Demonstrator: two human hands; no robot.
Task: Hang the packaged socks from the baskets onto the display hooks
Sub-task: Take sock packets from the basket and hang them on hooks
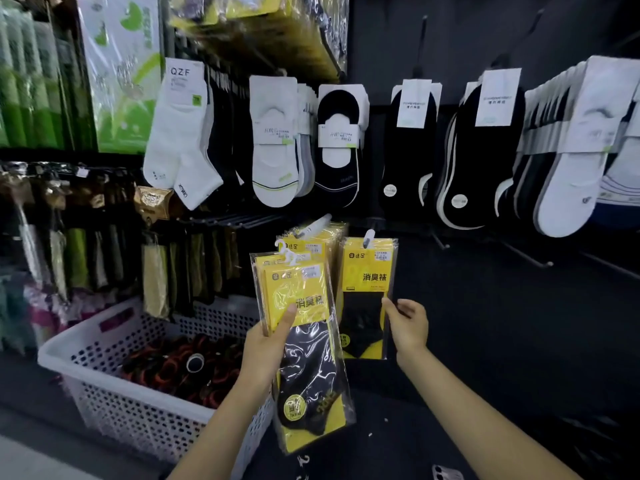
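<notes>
My left hand grips a small stack of yellow-and-black packaged socks, thumb across the front, their white hangers fanned at the top. My right hand pinches the right edge of another yellow sock pack that hangs by its white clip on a low display hook. Left of it, a row of the same yellow packs hangs on a neighbouring hook. A white perforated basket stands at lower left with dark and orange rolled socks inside.
White and black no-show socks hang in rows on the dark wall above. Bare hooks stick out at right. Green and brown packaged goods fill the left racks. A small pale object lies on the floor at the bottom edge.
</notes>
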